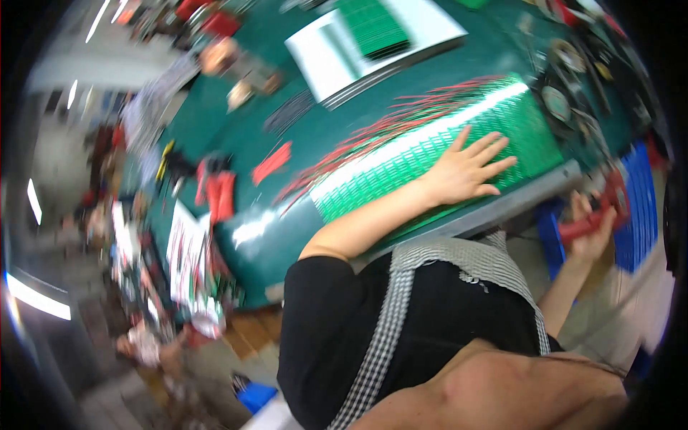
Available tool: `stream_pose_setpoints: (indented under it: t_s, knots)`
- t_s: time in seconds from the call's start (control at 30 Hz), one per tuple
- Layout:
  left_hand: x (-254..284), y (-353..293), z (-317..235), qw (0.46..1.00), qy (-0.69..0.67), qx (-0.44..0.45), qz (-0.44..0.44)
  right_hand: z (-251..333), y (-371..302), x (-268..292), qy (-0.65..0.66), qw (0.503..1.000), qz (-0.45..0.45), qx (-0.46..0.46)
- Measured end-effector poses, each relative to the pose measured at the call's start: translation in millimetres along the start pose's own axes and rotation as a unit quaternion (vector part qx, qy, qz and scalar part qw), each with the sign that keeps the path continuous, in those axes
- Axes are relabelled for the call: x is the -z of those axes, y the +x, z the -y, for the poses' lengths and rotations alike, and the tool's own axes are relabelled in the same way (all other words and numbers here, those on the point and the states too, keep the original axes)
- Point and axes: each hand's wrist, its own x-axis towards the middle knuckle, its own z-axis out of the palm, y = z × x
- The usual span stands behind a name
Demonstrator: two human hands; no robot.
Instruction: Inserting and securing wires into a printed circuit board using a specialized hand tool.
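Observation:
My left hand (469, 168) rests on a green panel (401, 179) patterned with rows of small slots, its fingers spread and stretched out. Thin red wires (373, 140) run in a long row along the panel's far edge. Off the table's edge on the right, my right hand (591, 233) has its fingers wrapped round a red, pistol-shaped tool (615, 201). Blur hides the tool's exact kind.
A stack of green boards (373, 29) sits on white sheets (437, 29) at the back. Dark tools and a tape roll (566, 54) crowd the far right. Red bundles (221, 193) lie at left. A blue bin (640, 208) stands below the table on the right.

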Motion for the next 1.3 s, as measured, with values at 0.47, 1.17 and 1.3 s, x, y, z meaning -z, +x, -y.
stream_pose_setpoints:
  t_s: [0.47,1.17,1.3]
  knots:
    - [118.6,-259.8,128.2,0.871,0.292,0.395,-0.002,30.9,-9.4,13.7,-0.075,0.997,0.006,0.018]
    - [128.6,-239.9,151.3,0.88,0.149,0.449,0.031,29.1,-10.4,-11.4,0.12,0.993,-0.006,-0.007]
    - [138.3,-251.0,150.5,0.863,0.105,0.493,0.035,32.7,0.7,17.7,0.102,0.994,0.015,-0.026]
